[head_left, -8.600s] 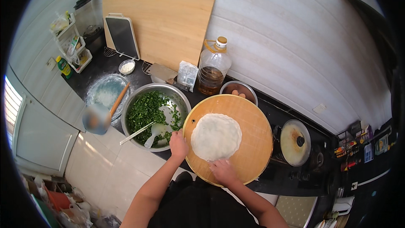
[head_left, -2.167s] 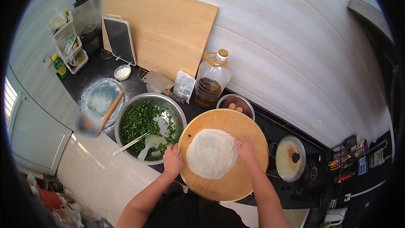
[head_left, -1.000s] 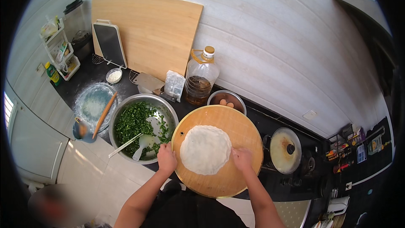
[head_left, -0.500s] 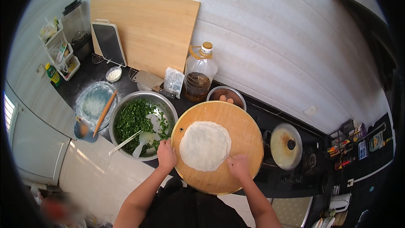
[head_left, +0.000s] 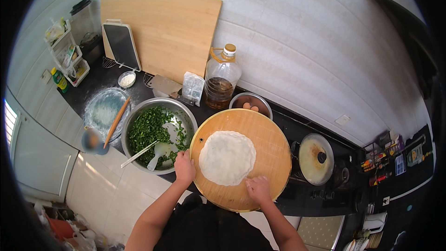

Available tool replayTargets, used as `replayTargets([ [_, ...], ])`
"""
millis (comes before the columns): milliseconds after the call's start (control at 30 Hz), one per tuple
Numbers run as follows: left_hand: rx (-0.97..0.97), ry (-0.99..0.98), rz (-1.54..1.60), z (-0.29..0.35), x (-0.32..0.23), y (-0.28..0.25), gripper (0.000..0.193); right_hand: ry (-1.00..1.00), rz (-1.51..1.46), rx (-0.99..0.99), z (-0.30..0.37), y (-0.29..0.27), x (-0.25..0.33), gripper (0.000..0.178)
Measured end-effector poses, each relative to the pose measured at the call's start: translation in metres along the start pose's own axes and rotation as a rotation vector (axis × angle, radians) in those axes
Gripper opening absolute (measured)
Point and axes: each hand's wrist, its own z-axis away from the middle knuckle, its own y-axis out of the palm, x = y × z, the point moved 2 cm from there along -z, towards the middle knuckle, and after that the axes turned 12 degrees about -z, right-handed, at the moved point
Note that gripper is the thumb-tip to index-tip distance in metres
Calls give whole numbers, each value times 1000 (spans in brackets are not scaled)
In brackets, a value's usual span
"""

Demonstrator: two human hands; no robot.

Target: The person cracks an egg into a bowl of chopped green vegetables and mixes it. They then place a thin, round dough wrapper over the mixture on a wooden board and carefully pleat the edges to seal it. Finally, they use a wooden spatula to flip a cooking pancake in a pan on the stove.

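A flat round of pale dough [head_left: 227, 158] lies on a round wooden board [head_left: 274, 158] in front of me. Its rim looks crimped in places. My left hand [head_left: 185, 167] grips the board's left edge, fingers closed on it. At the dough's lower right rim is my right hand [head_left: 258, 189], its fingers curled and pinched on the dough edge. Just left of the board stands a steel bowl [head_left: 191, 111] of chopped greens [head_left: 148, 128], with a white spatula [head_left: 156, 160] and chopsticks [head_left: 138, 154] resting in it.
A covered pan [head_left: 316, 158] sits on the stove at right. Behind the board are a bowl of eggs [head_left: 251, 107] and an oil jug [head_left: 220, 81]. A rolling pin [head_left: 116, 123] lies across a floured round surface [head_left: 100, 109] at left, near a cleaver [head_left: 165, 86].
My right hand has moved down and slightly left along the dough's rim. My left hand stays on the board's edge. The whole view has shifted a little.
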Motion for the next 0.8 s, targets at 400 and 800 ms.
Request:
replayTargets([
  [400,20,-8,-6,0,1,2,46,-12,-46,67,8,13,22,24],
  [800,17,-9,-3,0,-1,0,46,-113,-91,134,0,24,46,26],
])
